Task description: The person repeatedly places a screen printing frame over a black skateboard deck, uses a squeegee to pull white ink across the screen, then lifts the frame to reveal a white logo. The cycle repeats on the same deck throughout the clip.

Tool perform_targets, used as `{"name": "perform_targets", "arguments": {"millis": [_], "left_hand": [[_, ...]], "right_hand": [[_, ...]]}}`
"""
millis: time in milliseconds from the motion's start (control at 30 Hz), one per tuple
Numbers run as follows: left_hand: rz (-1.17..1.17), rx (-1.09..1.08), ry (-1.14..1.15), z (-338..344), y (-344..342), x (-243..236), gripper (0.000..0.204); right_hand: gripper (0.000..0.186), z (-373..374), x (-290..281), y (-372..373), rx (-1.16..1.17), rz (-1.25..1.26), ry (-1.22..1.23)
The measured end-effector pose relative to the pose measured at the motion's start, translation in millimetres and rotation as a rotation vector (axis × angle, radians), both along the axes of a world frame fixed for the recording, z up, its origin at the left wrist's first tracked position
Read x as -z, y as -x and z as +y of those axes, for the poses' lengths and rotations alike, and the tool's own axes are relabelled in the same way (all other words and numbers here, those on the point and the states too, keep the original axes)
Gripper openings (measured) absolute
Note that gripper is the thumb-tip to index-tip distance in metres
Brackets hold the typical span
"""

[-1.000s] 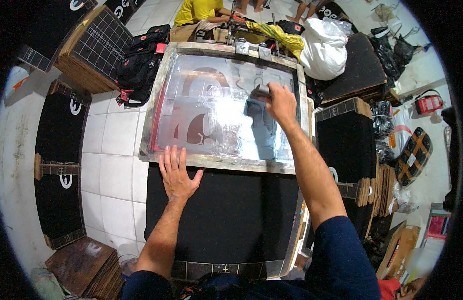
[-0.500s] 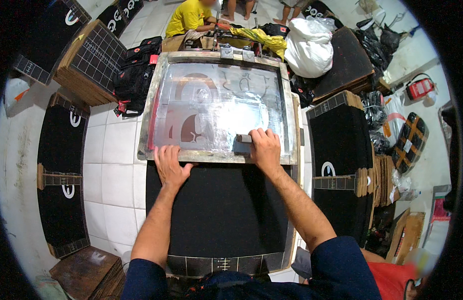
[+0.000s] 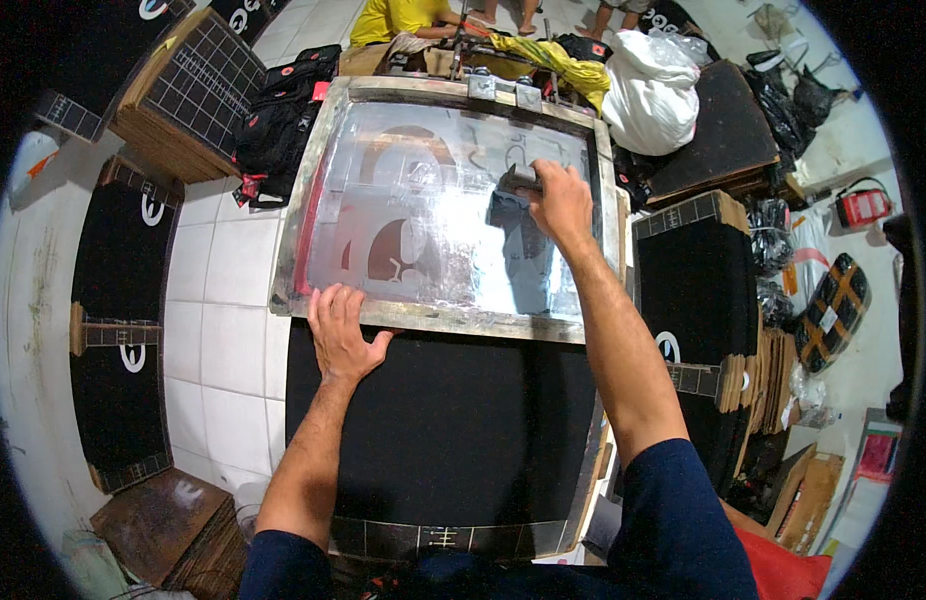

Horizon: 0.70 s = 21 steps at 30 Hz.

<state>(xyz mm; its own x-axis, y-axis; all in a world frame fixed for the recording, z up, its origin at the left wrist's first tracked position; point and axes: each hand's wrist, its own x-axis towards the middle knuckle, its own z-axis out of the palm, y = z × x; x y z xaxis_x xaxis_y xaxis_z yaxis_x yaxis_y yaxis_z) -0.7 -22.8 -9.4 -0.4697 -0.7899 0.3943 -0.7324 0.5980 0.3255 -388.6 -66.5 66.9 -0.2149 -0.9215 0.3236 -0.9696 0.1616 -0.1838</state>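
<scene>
Screen (image 3: 428, 322) lies across the upper centre of the view, its lower edge over black fabric (image 3: 443, 430). Two metal clamps (image 3: 481, 88) show at its top edge. Right hand (image 3: 563, 207) is closed on the squeegee (image 3: 520, 180), at the upper right of the mesh (image 3: 378, 225). Left hand (image 3: 341, 325) rests at the screen's lower-left edge, fingers over the rim and thumb spread apart; whether it clasps the wood, I cannot tell.

Risks, as judged:

1. Shift. Only the left corner is steadied by hand. A hard pull on the squeegee at the right could twist the screen if the clamps are slack, blurring any print.
2. Uneven coat. The squeegee is narrower than the mesh; unequal pressure or poorly overlapped strokes could leave streaks. Contact pressure cannot be read, and glare hides part of the mesh.
3. Creasing. A wrinkle in the fabric beneath the screen would break the contact; that portion is hidden.
4. Smearing. Left fingertips lie near the mesh; a slip inward could touch wet ink.
</scene>
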Motion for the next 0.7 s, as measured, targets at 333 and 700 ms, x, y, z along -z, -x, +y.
{"name": "perform_targets", "arguments": {"millis": [333, 700], "left_hand": [[0.040, -0.011, -0.002, 1, 2, 0, 0.079], [0.047, 0.130, -0.018, -27, -4, -54, 0.059]], "right_hand": [[0.033, 138, 5, -83, -0.090, 0.068, 0.122], [0.033, 114, -36, -55, -0.072, 0.017, -0.103]]}}
